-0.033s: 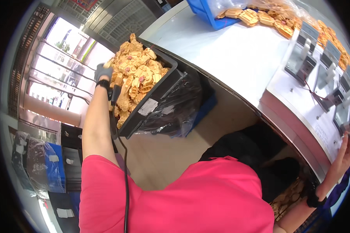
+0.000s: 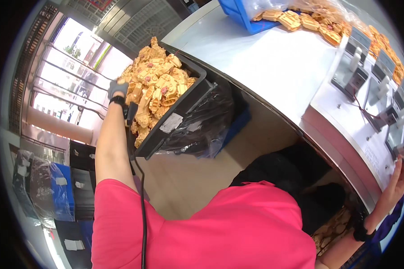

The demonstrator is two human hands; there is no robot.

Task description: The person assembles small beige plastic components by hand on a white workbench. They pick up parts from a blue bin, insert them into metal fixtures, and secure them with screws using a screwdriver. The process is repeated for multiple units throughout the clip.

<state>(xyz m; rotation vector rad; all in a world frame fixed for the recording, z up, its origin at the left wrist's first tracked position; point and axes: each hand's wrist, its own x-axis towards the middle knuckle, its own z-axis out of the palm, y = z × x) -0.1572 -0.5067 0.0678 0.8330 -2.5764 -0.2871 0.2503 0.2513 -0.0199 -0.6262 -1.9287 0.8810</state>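
The left arm stretches out straight, far from the body, up toward the left of the view. The left hand wears a grey glove with a black band at the wrist. It sits at the far left edge of the big black plastic bin, touching the heap of small orange-yellow plastic parts piled inside. The fingers look bent over the parts, but I cannot tell if they grip one.

The bin is long. Its long side runs from the lower left up to the upper right, and its upper end goes up to the edge of the white bench. The parts are piled higher than the rim. A thin black cable hangs down from near the left wrist, along the arm.

The right hand is far off at the right edge of the view. It is bare and reaches up with its fingers spread open, and the fingertips touch a small grey fixture on the bench. A black band sits on that wrist.

Under the bench edge there is open floor between the bin and the person's pink shirt. A clear and black plastic bag hangs right below the bin. On the far end of the bench sits a blue plastic tray with more orange parts beside it.
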